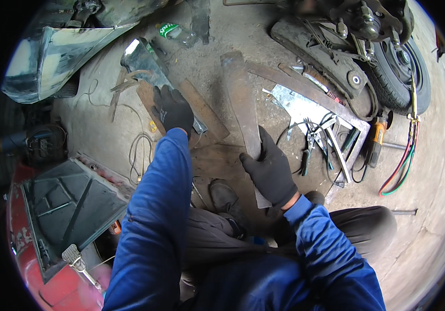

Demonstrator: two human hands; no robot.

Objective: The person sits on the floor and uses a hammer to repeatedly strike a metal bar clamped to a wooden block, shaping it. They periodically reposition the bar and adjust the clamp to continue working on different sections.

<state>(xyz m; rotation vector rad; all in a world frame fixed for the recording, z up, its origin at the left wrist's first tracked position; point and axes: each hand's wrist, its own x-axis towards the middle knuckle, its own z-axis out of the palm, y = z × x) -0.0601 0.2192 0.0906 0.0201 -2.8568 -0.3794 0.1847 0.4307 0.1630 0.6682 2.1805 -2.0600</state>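
My right hand [270, 173], in a black glove, grips the near part of a long flat metal strip [240, 90], thumb on one side and fingers on the other. The strip is rusty grey and points away from me. My left hand [173, 110], gloved alike, is closed over a shiny bent sheet-metal piece [150, 65], whose near end shows past the palm; its fingertips are partly hidden. Under and beside that hand lie rusty flat plates [204, 110]. A wooden board [217, 161] is on the floor between my hands.
To the right lie a cut sheet-metal panel [290, 101], locking pliers [313, 140], an orange angle grinder [376, 137], a torch with red and green hoses [413, 124] and a wheel [401, 78]. A plastic bottle [178, 35] lies far ahead. At left are a car door [61, 202] and loose wire [137, 147].
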